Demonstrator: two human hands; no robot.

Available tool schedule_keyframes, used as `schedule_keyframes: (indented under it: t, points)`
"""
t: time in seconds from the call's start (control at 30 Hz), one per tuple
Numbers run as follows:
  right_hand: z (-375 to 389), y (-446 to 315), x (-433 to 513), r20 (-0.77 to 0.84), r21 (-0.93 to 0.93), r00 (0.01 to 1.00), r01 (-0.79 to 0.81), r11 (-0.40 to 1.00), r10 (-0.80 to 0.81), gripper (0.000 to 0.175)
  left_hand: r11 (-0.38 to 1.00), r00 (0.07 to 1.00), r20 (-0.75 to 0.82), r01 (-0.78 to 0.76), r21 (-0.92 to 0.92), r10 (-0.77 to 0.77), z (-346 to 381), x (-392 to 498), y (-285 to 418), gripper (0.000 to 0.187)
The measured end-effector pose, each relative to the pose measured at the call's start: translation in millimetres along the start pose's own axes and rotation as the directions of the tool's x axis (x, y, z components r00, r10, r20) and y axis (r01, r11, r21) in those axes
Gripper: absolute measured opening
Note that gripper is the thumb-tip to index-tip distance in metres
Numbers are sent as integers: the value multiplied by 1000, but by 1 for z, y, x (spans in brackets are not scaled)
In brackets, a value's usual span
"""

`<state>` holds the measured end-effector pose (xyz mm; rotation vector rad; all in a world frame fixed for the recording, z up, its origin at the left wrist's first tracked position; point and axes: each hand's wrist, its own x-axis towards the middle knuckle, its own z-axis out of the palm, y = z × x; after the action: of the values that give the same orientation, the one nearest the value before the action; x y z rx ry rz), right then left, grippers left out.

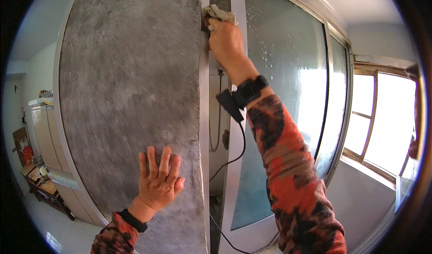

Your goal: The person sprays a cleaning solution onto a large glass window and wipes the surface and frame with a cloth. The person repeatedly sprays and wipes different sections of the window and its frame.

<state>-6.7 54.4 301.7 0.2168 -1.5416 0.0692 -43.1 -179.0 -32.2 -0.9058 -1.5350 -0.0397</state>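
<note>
A grey, mottled panel in a pale metal frame fills the middle of the view. My left hand rests flat against its lower part with fingers spread, holding nothing. Up high, my right hand grips a crumpled light cloth at the pale metal edge strip along the panel's right side. The fingertips are partly hidden behind the cloth. Just right of that strip is a narrow gap, then a framed frosted glass door with water drops on it.
A black strap with a dark device sits on my right wrist, its cable hanging across the gap. Inside the gap a shower hose shows. A wooden-framed window stands at right; a low table with assorted items is at far left.
</note>
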Motion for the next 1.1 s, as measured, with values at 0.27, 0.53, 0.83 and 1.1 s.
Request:
schedule_keyframes:
  t: [0.27,0.53,0.83,1.1]
  points:
    - [-12,-15,-112,10,102,998,62,993,-63,29,999,997,-70,-41,27,43,-4,6,0,61]
    - [-29,-38,-237,107,142,994,-43,989,28,29,1000,1000,-18,-17,-26,17,-8,5,2,61]
    - [-55,-71,-398,320,157,938,-192,969,134,44,999,1000,-24,1,-45,-2,-6,5,2,77]
    - [-118,-69,-509,771,516,371,-840,-167,518,19,999,999,-48,4,-54,-6,-8,7,1,73]
